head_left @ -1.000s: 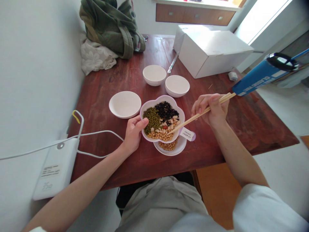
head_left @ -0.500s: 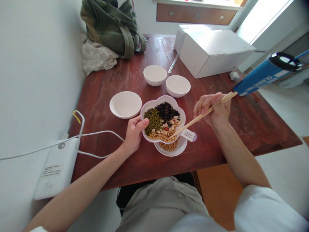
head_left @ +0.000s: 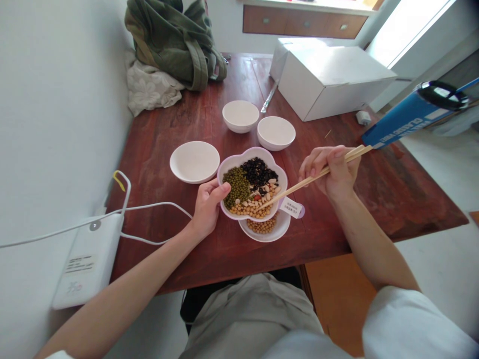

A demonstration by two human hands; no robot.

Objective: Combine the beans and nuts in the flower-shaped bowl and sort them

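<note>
While a dark red wooden table (head_left: 224, 259) fills the foreground, its nearest item is a small round white bowl (head_left: 281, 231) of tan beans (head_left: 261, 226), partly covered by the front edge of a flower-shaped, lilac-rimmed white dish (head_left: 235, 160); whether the two touch cannot be told. The left hand (head_left: 207, 208) pinches the dish at its left side, thumb over the rim, fingers largely hidden. Inside the dish lie loose tan beans (head_left: 247, 210) in front, pale peanuts (head_left: 271, 189) behind them, dark green beans (head_left: 236, 183) at left and glossy black beans (head_left: 258, 172) at the back. The right hand (head_left: 339, 180), its grip pressed together around pale wooden chopsticks (head_left: 295, 188), directs their tips into the loose tan beans; whether anything is caught between the tips is too small to tell. Relative to half a second ago, the tips sit slightly farther left and away from the near rim, whereas the dish keeps its place; this suggests a fresh aim within the same heap, with no bean visibly being carried. Beyond are a wide white bowl (head_left: 194, 162), two smaller white bowls (head_left: 276, 133), a blue cylinder (head_left: 407, 117) and a white cardboard box (head_left: 337, 70).
</note>
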